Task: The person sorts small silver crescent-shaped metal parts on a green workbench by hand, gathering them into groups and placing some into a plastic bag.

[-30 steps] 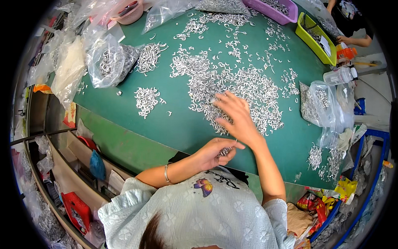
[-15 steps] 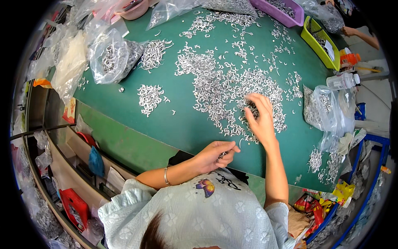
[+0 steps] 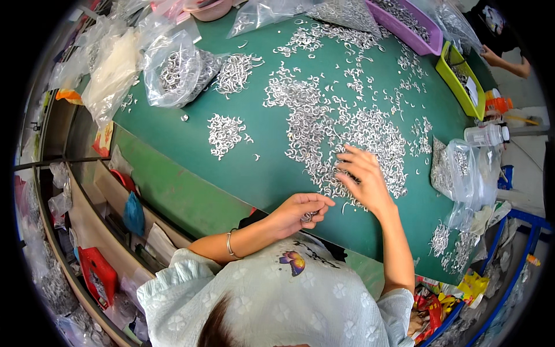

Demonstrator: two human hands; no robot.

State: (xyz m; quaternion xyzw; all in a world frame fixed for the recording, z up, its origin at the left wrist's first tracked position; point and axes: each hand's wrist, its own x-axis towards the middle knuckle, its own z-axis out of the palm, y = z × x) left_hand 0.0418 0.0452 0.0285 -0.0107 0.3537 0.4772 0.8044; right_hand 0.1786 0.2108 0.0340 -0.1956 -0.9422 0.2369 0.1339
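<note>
My left hand [image 3: 296, 216] is closed at the near edge of the green table, and several small curved silver metal pieces [image 3: 309, 217] peek out of its curled fingers. Over the near part of a wide spread of the same crescent-shaped metal pieces [image 3: 378, 136] is my right hand [image 3: 370, 184]. Its fingers and thumb are bent but apart, and I see nothing gripped between them; the fingertips touch or nearly touch the pieces. A smaller heap of pieces [image 3: 224, 135] lies to the left, apart from the spread.
A clear bag of metal pieces [image 3: 179, 75] stands at the far left. A purple basket [image 3: 430, 49] and a lime-green basket [image 3: 471, 101] line the far right. Plastic bags [image 3: 457, 168] and a clear bottle [image 3: 485, 135] sit along the right edge. Someone else's hand [image 3: 492, 56] shows beyond.
My right hand has shifted slightly toward me across the pieces, its fingers lying more sideways. My left hand stays closed in nearly the same place. The whole view has swung a little.
</note>
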